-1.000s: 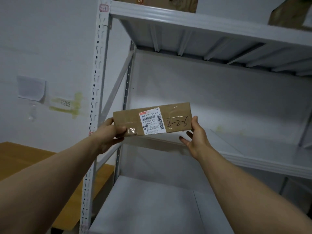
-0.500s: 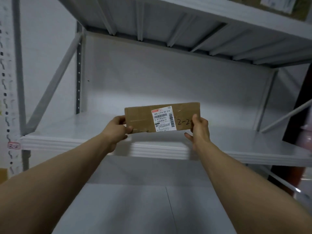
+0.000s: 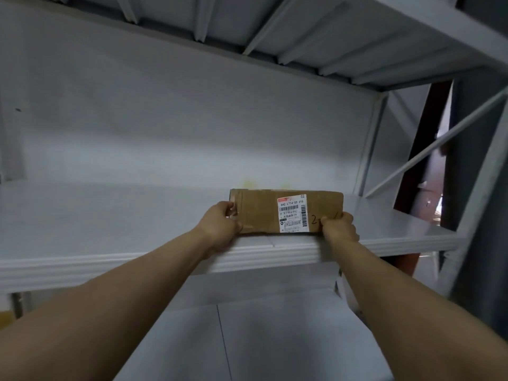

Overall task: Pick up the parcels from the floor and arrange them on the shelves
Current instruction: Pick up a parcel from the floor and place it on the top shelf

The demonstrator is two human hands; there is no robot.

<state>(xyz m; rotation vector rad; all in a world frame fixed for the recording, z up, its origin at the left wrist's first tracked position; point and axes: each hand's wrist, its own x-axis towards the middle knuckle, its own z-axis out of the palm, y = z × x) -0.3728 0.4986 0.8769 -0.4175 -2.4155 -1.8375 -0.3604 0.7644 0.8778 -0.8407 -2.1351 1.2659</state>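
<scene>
Near the shelf (image 3: 82, 265) front edge, the box (image 3: 258, 213) is gripped endwise by left hand (image 3: 220, 224) and right hand (image 3: 339, 229), lengthwise along the edge, label facing out, room behind.

Parcel (image 3: 286, 213) on shelf (image 3: 110, 229) near front edge, right of centre, between hands.

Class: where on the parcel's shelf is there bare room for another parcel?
The shelf is bare left of the parcel, to the picture's edge, and right of it, to the diagonal brace. Crowded only at the parcel's ends, gripped by the left hand and right hand.
</scene>
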